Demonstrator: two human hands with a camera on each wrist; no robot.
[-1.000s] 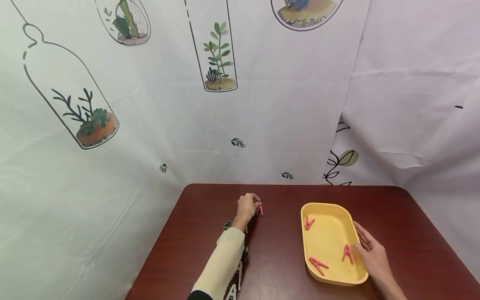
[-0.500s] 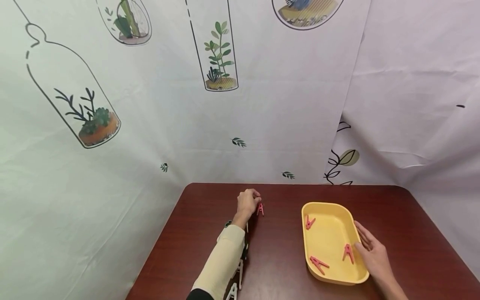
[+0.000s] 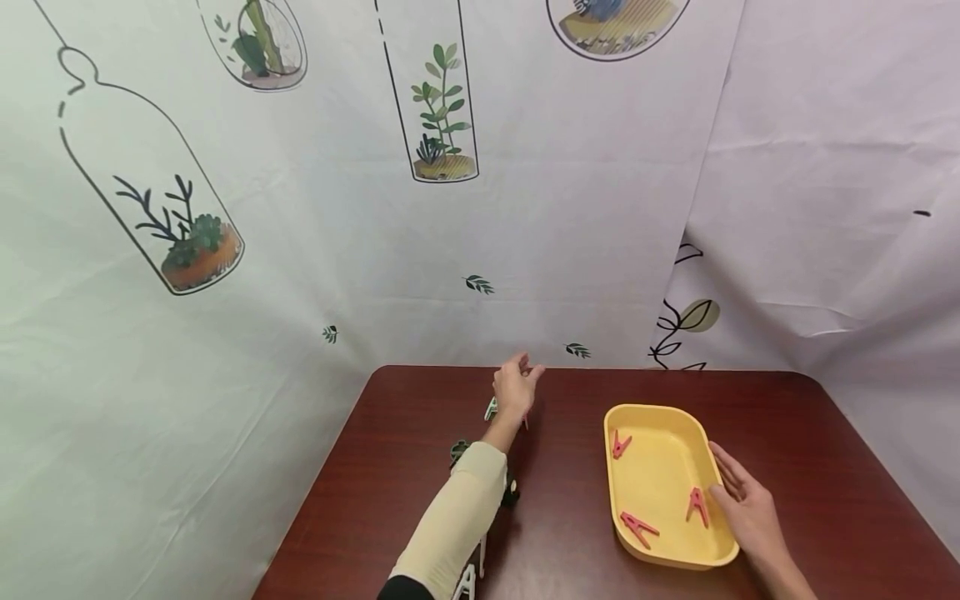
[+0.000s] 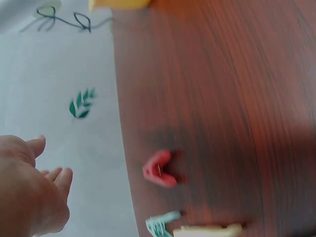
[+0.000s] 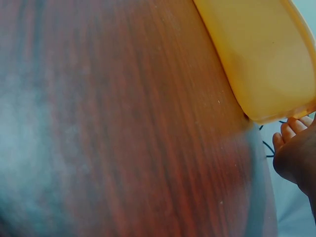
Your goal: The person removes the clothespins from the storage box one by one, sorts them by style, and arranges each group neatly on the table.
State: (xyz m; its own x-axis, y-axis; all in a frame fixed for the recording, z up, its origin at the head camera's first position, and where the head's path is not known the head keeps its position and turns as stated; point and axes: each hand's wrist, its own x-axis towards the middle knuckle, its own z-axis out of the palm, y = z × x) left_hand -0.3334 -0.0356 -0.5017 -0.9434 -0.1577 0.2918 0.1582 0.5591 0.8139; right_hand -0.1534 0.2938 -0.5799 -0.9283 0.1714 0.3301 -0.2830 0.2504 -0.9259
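Note:
My left hand [image 3: 515,387] is raised over the far part of the table, its thumb and fingers apart and holding nothing. Just below it a pink clothespin [image 4: 169,177] lies on the wood, mostly covered by the hand in the head view. A green-and-white clothespin [image 3: 491,408] is on the other side of the wrist. With the thumb at the rim and the fingers along the outer wall, my right hand [image 3: 742,504] holds the long side of a yellow tray [image 3: 660,410]. Three pink clothespins lie apart in the tray, one at its near left [image 3: 637,528].
Under and beside the left sleeve [image 3: 453,521] runs a line of more clothespins, including a dark green clothespin [image 3: 459,451] and a white clothespin [image 3: 466,582], partly hidden. A printed cloth [image 3: 585,250] hangs behind the brown table's far edge [image 3: 675,379].
My left hand has let go of the pink clothespin at the far end and moved up and slightly right, uncovering the green-and-white clothespin. The right hand and tray have stayed put.

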